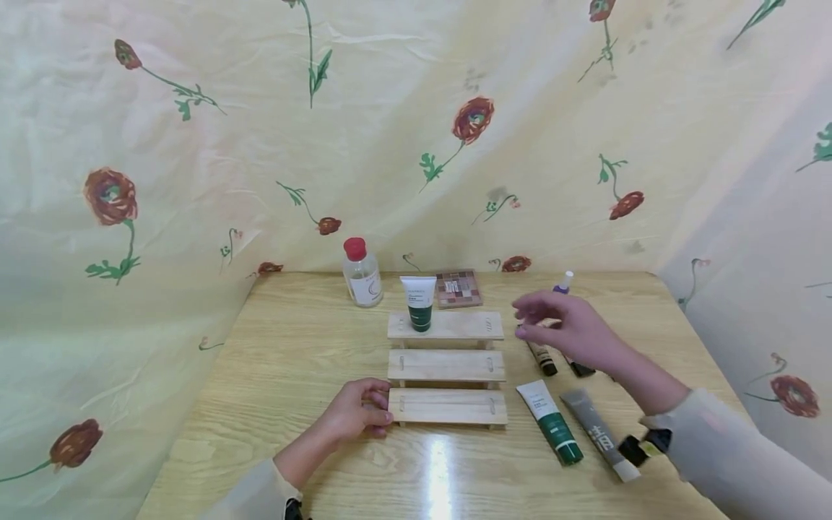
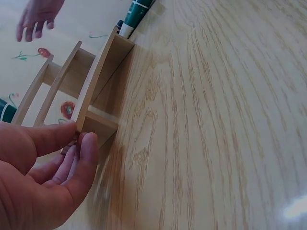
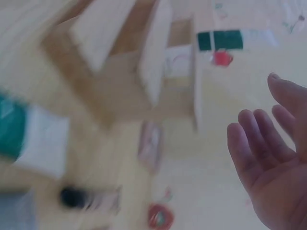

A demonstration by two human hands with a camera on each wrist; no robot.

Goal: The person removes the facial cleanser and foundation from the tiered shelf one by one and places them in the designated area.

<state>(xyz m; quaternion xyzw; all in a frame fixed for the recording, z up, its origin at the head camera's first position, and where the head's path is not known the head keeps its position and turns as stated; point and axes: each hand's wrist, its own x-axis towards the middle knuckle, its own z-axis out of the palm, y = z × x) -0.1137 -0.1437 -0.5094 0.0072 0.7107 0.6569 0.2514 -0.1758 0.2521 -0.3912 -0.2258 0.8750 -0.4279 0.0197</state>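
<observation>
Two hands work around a three-tier pale wooden step rack (image 1: 446, 365) at mid tabletop (image 1: 292, 347). Step in hand, as I judge it: stocking the rack with cosmetics; one white-and-green tube (image 1: 419, 303) stands cap-down on the top tier, lower two tiers bare.

Left hand (image 1: 357, 415) rests at the rack's front-left corner, fingers curled, thumb and fingertips pinching the end of the lowest tier; left wrist view confirms contact with the wood (image 2: 91, 122). Looks like steadying.

Right hand (image 1: 572, 328) hovers above the right side of the tabletop, palm down, fingers loosely spread and relaxed, holding nothing; right wrist view is blurred but shows an empty palm (image 3: 276, 158).

Lying below or near it toward the right edge: a brown tube (image 1: 542, 357), a dark slim tube (image 1: 581, 368), a second white-and-green tube (image 1: 557, 431), a grey tube (image 1: 599, 435), and a small purple bottle with white cap (image 1: 564, 283).

Along the far edge: a clear bottle with red cap (image 1: 360, 274), an eyeshadow palette (image 1: 458, 289).

Next move likely calls for lowering the right hand onto one loose tube, closing fingers round it, while the left keeps the rack from sliding.
</observation>
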